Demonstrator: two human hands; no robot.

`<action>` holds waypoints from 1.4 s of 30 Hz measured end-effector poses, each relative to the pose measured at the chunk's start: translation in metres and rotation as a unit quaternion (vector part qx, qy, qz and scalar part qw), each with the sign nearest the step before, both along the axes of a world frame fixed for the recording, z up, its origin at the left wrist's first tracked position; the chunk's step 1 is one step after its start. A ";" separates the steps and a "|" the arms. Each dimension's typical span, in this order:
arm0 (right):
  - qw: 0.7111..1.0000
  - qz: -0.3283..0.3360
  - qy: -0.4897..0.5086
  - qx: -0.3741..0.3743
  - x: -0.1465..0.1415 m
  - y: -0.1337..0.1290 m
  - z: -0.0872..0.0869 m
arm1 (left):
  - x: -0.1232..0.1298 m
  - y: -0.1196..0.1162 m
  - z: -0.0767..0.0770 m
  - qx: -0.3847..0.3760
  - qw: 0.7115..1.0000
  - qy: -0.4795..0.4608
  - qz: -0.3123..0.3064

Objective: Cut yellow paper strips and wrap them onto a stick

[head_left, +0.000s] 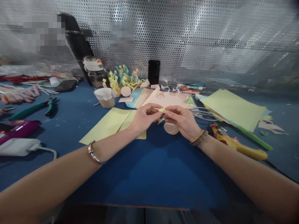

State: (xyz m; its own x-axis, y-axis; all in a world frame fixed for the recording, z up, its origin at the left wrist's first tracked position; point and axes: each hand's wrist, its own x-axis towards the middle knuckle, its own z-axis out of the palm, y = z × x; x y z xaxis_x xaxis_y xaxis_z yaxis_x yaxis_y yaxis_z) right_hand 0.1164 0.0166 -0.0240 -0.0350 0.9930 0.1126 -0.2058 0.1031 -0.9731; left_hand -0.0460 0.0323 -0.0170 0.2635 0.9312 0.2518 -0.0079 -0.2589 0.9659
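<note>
Between the fingertips of both hands is a small yellow paper piece (162, 110), perhaps a star with a curled strip under it; its exact shape is partly covered by fingers. My left hand (146, 117) pinches it from the left, and my right hand (183, 119) pinches it from the right. Just below the right fingers, a pale pink paper circle (171, 128) lies on the blue table (161, 174). Yellow paper sheets (107, 124) lie beneath and left of my left wrist. Behind the hands rests a pink sheet with cut-out holes (151, 98).
A paper cup (105, 98), a dark jar (97, 74) and a cluster of paper stars (123, 77) stand behind left. A phone (154, 72) leans on the mesh wall. At right lie yellow sheets (233, 105) and a yellow glue gun (240, 147); green pliers (30, 110) lie left.
</note>
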 end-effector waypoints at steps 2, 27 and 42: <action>1.000 0.003 0.008 -0.004 0.000 0.000 -0.001 | 0.001 -0.001 0.000 -0.001 1.000 0.001 0.000; 1.000 0.006 0.002 0.017 0.002 -0.003 -0.002 | 0.001 -0.005 0.001 0.040 0.999 0.016 0.001; 1.000 -0.005 -0.015 0.019 0.001 -0.002 -0.002 | 0.001 -0.005 -0.001 0.104 0.992 0.055 0.035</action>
State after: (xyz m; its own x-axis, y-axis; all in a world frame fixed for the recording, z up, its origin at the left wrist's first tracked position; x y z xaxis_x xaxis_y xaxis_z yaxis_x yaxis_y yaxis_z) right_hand 0.1175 0.0145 -0.0259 -0.0290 0.9883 0.1499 -0.1760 0.1426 -0.9740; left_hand -0.0451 0.0271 -0.0185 0.2363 0.8787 0.4147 0.1188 -0.4498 0.8852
